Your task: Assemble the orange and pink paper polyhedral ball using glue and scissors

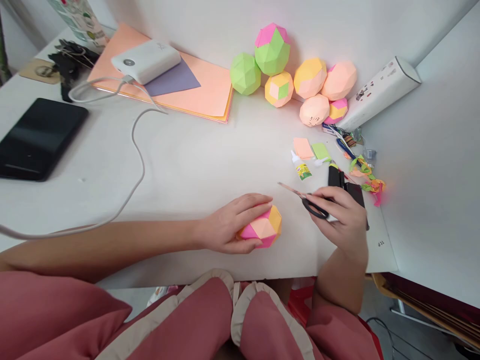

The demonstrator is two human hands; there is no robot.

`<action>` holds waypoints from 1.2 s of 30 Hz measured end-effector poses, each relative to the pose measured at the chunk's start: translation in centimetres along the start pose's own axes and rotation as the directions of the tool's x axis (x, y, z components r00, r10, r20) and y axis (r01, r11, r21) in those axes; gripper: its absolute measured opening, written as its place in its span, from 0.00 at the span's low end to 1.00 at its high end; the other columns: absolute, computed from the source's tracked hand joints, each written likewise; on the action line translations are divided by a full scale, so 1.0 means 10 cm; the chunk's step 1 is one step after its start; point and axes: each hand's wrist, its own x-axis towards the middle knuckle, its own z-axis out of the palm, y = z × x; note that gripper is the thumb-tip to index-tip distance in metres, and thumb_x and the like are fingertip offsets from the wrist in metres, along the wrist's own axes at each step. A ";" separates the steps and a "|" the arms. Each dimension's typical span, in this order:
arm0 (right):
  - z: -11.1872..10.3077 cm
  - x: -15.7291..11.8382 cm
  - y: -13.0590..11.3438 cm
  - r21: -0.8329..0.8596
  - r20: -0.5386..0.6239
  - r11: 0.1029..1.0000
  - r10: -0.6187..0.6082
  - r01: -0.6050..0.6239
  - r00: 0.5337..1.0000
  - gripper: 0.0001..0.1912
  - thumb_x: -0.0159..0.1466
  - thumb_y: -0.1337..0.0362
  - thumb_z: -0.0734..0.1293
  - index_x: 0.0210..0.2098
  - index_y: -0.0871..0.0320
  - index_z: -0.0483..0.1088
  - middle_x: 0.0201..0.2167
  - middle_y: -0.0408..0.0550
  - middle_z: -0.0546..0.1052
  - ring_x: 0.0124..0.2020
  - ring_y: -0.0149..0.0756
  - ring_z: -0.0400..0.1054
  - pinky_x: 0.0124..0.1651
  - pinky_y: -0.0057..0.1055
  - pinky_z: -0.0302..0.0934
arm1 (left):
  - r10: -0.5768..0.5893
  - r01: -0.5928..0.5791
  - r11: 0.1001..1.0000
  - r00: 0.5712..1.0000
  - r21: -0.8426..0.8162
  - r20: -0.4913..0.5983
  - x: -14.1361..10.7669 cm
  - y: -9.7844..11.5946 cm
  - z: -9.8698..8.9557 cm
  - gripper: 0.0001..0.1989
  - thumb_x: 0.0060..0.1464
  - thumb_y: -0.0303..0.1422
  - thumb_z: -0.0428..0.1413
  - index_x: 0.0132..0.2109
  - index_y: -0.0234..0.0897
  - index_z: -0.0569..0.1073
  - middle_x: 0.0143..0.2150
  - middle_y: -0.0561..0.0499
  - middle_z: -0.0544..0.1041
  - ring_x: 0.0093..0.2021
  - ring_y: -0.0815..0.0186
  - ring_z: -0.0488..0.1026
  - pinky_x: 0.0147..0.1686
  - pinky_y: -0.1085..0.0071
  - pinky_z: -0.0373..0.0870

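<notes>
My left hand (233,223) wraps round a folded paper ball (265,229) with pink, peach and yellow facets, close to the table's front edge. My fingers cover its left side. To the right, my right hand (339,218) grips a pair of scissors (316,208) by its black handles, blades pointing left and away from me. The blades look closed together. Just beyond the scissors lies a small glue bottle (301,167) with a yellow-green label.
Several paper balls (272,52) are stacked against the back wall. Peach sheets (210,95) carry a white power bank (146,60), its cable (137,145) trailing left. A black tablet (41,140) lies at left. Paper scraps (371,182) and a white box (382,92) sit at right.
</notes>
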 end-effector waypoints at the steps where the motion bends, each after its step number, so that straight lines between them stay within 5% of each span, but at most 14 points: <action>1: 0.10 -0.01 0.07 -0.055 -0.012 0.998 0.028 -0.029 1.000 0.11 0.63 0.73 0.67 0.43 0.56 0.78 0.37 0.51 0.77 0.38 0.37 0.73 0.39 0.35 0.70 | 0.014 -0.013 0.999 1.000 0.047 -0.026 0.01 -0.02 -0.01 0.37 0.62 0.40 0.54 0.71 0.35 0.48 0.62 0.27 0.63 0.62 0.46 0.66 0.55 0.47 0.72; 5: 0.40 -0.09 0.31 -0.146 0.101 0.975 0.184 -0.168 0.978 0.11 0.65 0.70 0.63 0.41 0.58 0.77 0.39 0.53 0.77 0.41 0.41 0.74 0.44 0.39 0.72 | 0.064 -0.049 0.980 0.995 0.194 -0.070 0.02 -0.06 -0.02 0.37 0.61 0.40 0.54 0.71 0.36 0.48 0.62 0.28 0.64 0.61 0.45 0.67 0.53 0.44 0.72; 8: 0.42 -0.13 0.34 -0.231 0.247 0.958 0.224 -0.168 0.943 0.12 0.64 0.67 0.64 0.45 0.60 0.76 0.49 0.61 0.75 0.51 0.53 0.71 0.53 0.55 0.68 | 0.078 -0.061 0.970 0.995 0.236 -0.063 0.01 -0.07 -0.02 0.38 0.61 0.40 0.54 0.71 0.36 0.46 0.62 0.29 0.66 0.63 0.43 0.65 0.54 0.44 0.72; 10: 0.39 -0.11 0.26 -0.203 0.206 0.968 0.191 -0.149 0.960 0.14 0.64 0.66 0.65 0.49 0.59 0.75 0.53 0.62 0.73 0.56 0.56 0.68 0.58 0.61 0.63 | 0.088 -0.071 0.966 0.994 0.249 -0.057 0.00 -0.08 -0.02 0.39 0.62 0.41 0.53 0.72 0.35 0.45 0.63 0.28 0.66 0.65 0.43 0.64 0.54 0.43 0.72; 13: 0.43 -0.07 0.06 0.035 0.093 0.995 0.089 -0.092 0.992 0.21 0.67 0.57 0.64 0.59 0.54 0.68 0.59 0.59 0.69 0.62 0.51 0.64 0.62 0.56 0.62 | 0.112 -0.096 0.960 0.993 0.265 -0.046 0.01 -0.09 -0.02 0.39 0.62 0.41 0.53 0.72 0.31 0.45 0.63 0.25 0.65 0.66 0.42 0.62 0.55 0.44 0.72; 16: 0.60 -0.06 -0.09 0.209 0.126 0.977 0.006 -0.033 0.992 0.35 0.67 0.45 0.61 0.68 0.53 0.54 0.68 0.61 0.58 0.70 0.51 0.53 0.66 0.56 0.58 | 0.141 -0.127 0.956 0.990 0.264 -0.032 0.01 -0.09 -0.01 0.39 0.63 0.40 0.53 0.72 0.28 0.45 0.64 0.23 0.62 0.67 0.41 0.60 0.56 0.42 0.70; 22: 0.89 -0.13 -0.09 0.405 0.165 0.914 -0.065 -0.007 0.984 0.31 0.71 0.50 0.57 0.70 0.52 0.49 0.69 0.59 0.57 0.70 0.49 0.54 0.67 0.54 0.58 | 0.094 -0.078 0.969 0.994 0.233 -0.058 0.01 -0.10 -0.02 0.39 0.64 0.42 0.53 0.72 0.35 0.43 0.68 0.25 0.56 0.68 0.43 0.59 0.56 0.43 0.71; 32: 0.96 -0.13 -0.13 0.397 0.116 0.917 -0.012 -0.036 0.993 0.28 0.71 0.52 0.56 0.67 0.56 0.52 0.64 0.60 0.63 0.66 0.47 0.59 0.65 0.52 0.61 | 0.135 -0.120 0.961 0.990 0.250 -0.044 0.01 -0.19 -0.03 0.35 0.66 0.40 0.52 0.72 0.36 0.45 0.67 0.25 0.60 0.71 0.47 0.55 0.61 0.41 0.67; 36: 0.98 -0.16 -0.15 0.345 0.132 0.938 -0.018 -0.029 0.991 0.31 0.72 0.52 0.53 0.71 0.55 0.43 0.66 0.62 0.59 0.68 0.47 0.55 0.67 0.52 0.60 | 0.145 -0.132 0.960 0.989 0.246 -0.032 0.01 -0.19 -0.03 0.36 0.66 0.40 0.52 0.72 0.34 0.45 0.67 0.24 0.61 0.72 0.46 0.53 0.61 0.41 0.66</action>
